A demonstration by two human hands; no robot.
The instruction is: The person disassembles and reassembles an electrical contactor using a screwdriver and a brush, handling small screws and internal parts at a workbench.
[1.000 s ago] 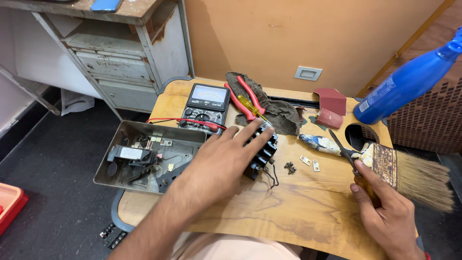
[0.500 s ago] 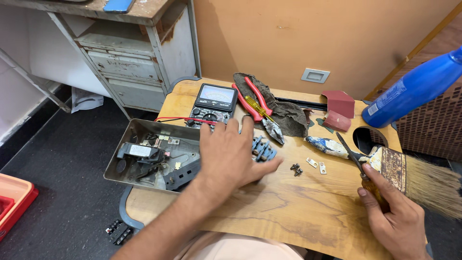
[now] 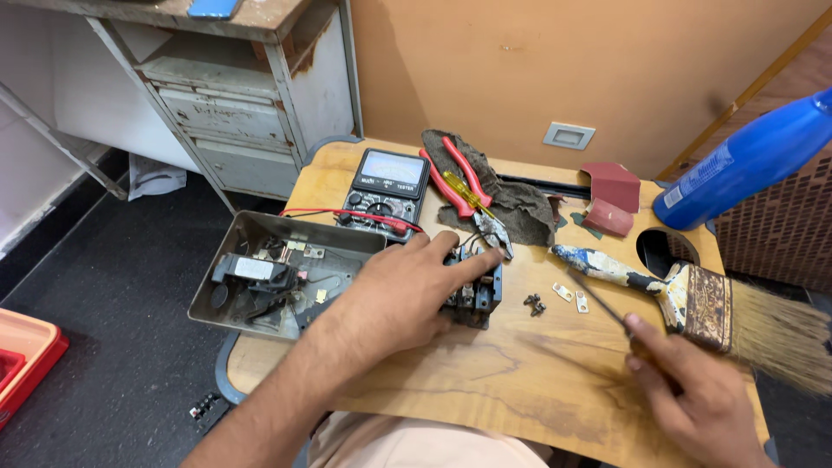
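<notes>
My left hand (image 3: 403,290) lies over a black electrical block with metal terminals (image 3: 475,293) near the middle of the wooden table (image 3: 520,381), gripping it from above. My right hand (image 3: 693,394) is at the table's right front and holds a thin screwdriver (image 3: 598,299) whose shaft points up and left toward the block. A few small screws (image 3: 533,303) and two little metal plates (image 3: 572,297) lie between the block and the screwdriver tip.
A metal tray of parts (image 3: 286,277) sits to the left. Behind the block are an analogue multimeter (image 3: 387,184) with red leads, red-handled pliers (image 3: 455,178) on a dark rag, a worn paintbrush (image 3: 693,299), a blue bottle (image 3: 737,169), and a hole in the tabletop (image 3: 663,247).
The view shifted. My left hand stayed on the block, its fingers now curled around it. My right hand drew back slightly to the right with the screwdriver.
</notes>
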